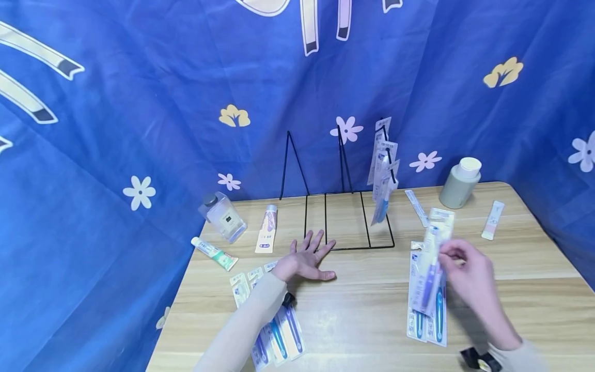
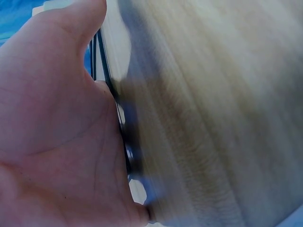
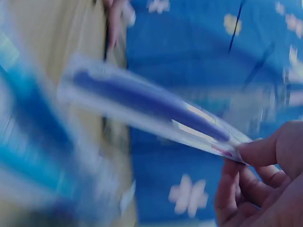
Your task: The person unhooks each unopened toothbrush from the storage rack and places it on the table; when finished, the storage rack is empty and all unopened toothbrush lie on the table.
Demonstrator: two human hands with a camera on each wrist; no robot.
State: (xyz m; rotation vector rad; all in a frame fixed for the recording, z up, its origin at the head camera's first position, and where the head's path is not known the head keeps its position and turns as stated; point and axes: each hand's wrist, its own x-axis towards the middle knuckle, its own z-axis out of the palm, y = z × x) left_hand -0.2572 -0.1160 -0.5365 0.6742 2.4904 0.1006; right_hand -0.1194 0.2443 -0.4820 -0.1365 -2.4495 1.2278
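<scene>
My right hand (image 1: 469, 268) pinches the edge of a packaged purple toothbrush (image 1: 432, 268) between thumb and fingers. In the head view it overlaps two packaged blue toothbrushes (image 1: 439, 323) lying on the table. The right wrist view shows the purple toothbrush pack (image 3: 142, 101) tilted, with the thumb on its near end. My left hand (image 1: 308, 261) spreads its fingers at the front left corner of a black wire rack (image 1: 367, 248), fingertips right at the front wire. Several toothbrush packs (image 1: 385, 175) hang on the rack's right-hand prong.
Several packaged toothbrushes (image 1: 279, 336) lie under the left forearm. Left of the rack are a clear bottle (image 1: 225, 217), a green-white tube (image 1: 215, 253) and a pink tube (image 1: 267, 227). A grey-green bottle (image 1: 459, 186) and slim sachets (image 1: 492, 220) are at the right.
</scene>
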